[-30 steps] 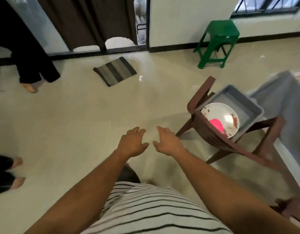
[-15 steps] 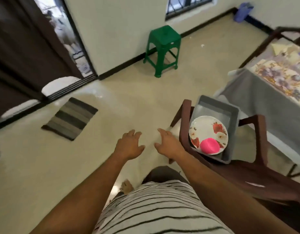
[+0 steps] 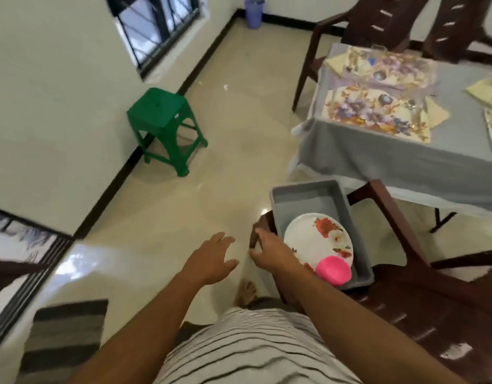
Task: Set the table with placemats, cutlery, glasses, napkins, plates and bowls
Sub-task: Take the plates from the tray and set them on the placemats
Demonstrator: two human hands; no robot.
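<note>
A grey tray (image 3: 308,199) sits on the seat of a brown plastic chair (image 3: 422,309). In it lie a white floral plate (image 3: 314,239) and a pink bowl (image 3: 333,271) at the plate's near edge. My right hand (image 3: 269,252) hovers at the tray's left rim, over the chair's arm, fingers relaxed and holding nothing. My left hand (image 3: 211,257) hangs over the floor to its left, fingers spread, empty. The table (image 3: 377,156), under a grey cloth, carries floral placemats (image 3: 375,115) and yellow folded napkins (image 3: 436,113).
A green stool (image 3: 164,126) stands by the wall at the left. Two more brown chairs (image 3: 377,20) stand beyond the table. A striped mat (image 3: 65,336) lies at the lower left near a doorway. A blue bin (image 3: 253,11) sits in the far corner.
The view has swung right, bringing the table and tray closer. My right hand has reached to the tray's left rim; my left hand has followed, still empty.
</note>
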